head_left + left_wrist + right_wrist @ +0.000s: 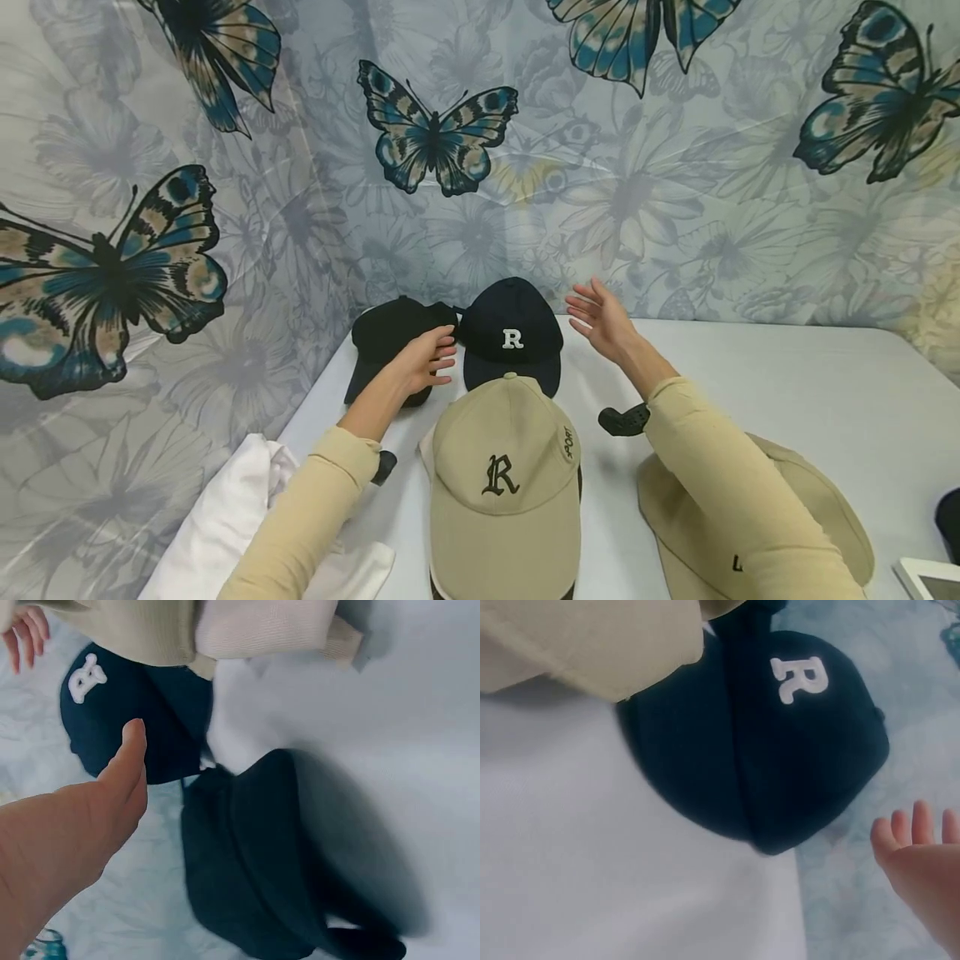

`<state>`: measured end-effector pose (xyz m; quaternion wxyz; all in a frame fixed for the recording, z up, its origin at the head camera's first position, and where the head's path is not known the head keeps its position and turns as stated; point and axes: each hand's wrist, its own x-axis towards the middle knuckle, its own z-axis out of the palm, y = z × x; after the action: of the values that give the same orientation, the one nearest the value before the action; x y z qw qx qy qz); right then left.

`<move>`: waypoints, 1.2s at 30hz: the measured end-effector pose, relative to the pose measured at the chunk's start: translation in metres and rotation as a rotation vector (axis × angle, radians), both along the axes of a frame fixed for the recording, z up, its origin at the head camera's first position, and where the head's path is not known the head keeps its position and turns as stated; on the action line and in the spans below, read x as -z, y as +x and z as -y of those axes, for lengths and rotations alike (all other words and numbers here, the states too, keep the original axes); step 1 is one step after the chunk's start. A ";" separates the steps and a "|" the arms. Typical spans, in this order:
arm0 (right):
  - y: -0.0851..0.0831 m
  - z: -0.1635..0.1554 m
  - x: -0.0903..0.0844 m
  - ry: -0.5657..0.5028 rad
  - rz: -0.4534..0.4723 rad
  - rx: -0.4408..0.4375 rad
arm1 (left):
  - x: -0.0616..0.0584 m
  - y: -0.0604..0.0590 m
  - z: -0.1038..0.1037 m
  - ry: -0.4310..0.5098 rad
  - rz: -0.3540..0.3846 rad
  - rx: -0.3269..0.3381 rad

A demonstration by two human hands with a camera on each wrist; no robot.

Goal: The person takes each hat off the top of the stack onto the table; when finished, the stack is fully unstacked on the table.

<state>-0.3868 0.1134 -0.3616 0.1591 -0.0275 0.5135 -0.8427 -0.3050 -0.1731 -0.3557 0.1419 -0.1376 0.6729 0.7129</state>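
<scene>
Left hand point(426, 358) relaxed, fingers loosely bent, hovering over plain black cap point(390, 333) at far left of white surface point(787, 392), grasping nothing. Right hand point(603, 321) released, fingers spread, raised just right of navy cap with white R point(512, 333). Both dark caps side by side against butterfly curtain point(435, 137). Beige R cap point(502, 483) nearer, between both sleeves.

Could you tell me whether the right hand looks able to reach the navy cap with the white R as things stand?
Probably yes: the right hand hovers open beside the navy cap, nothing lying between them.
</scene>
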 end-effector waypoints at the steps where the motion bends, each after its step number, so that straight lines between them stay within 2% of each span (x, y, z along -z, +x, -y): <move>1: 0.002 -0.001 -0.001 0.004 -0.007 -0.010 | -0.003 0.005 0.001 -0.002 -0.008 0.007; 5: 0.010 -0.004 -0.006 0.005 -0.026 -0.046 | -0.013 0.026 0.003 -0.011 -0.037 0.035; 8: 0.018 -0.004 -0.007 0.012 -0.038 -0.091 | -0.015 0.041 0.006 -0.015 -0.057 0.052; 13: 0.033 -0.005 -0.005 0.040 -0.070 -0.198 | -0.014 0.064 0.012 -0.010 -0.084 0.074; 20: 0.050 -0.006 -0.005 0.168 -0.141 -0.320 | -0.012 0.091 0.015 0.004 -0.095 0.115; 30: 0.068 -0.007 -0.008 0.262 -0.156 -0.366 | -0.007 0.117 0.012 -0.024 -0.083 0.132; 36: 0.081 -0.006 -0.010 0.272 -0.152 -0.413 | 0.003 0.129 0.012 -0.044 -0.056 0.077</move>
<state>-0.3056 0.1196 -0.3516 0.2908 -0.1735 0.6162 -0.7111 -0.1758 -0.1849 -0.3584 0.1476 -0.0947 0.6967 0.6956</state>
